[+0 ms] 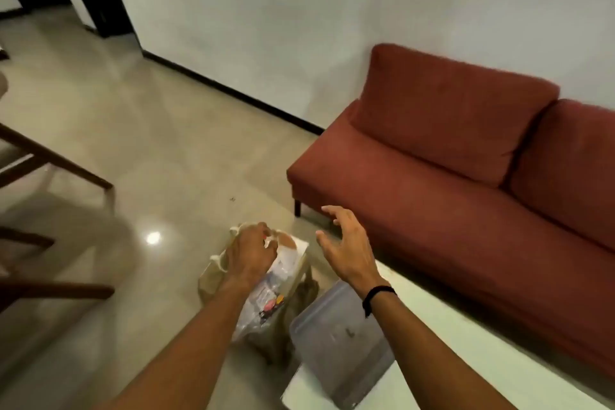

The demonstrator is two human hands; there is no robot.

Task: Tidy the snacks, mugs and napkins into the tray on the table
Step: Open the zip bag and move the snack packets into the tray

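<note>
Tray (pixel 336 343): grey, on the white table's (pixel 466 353) near-left corner.
Bag (pixel 266 293): on the floor, just left of the tray.
Left hand (pixel 253 251): curled at the bag's top; grip unclear.
Right hand (pixel 346 248): spread wide, empty, beyond the tray.

Grey translucent rectangular plastic tray (pixel 339 346): empty, flat on the near-left corner of the white table (pixel 466 343), set askew to its edges. Clear plastic snack packets with coloured print (pixel 266 296): bunched in a brown paper bag (pixel 286 319) standing on the floor beside the table.
</note>
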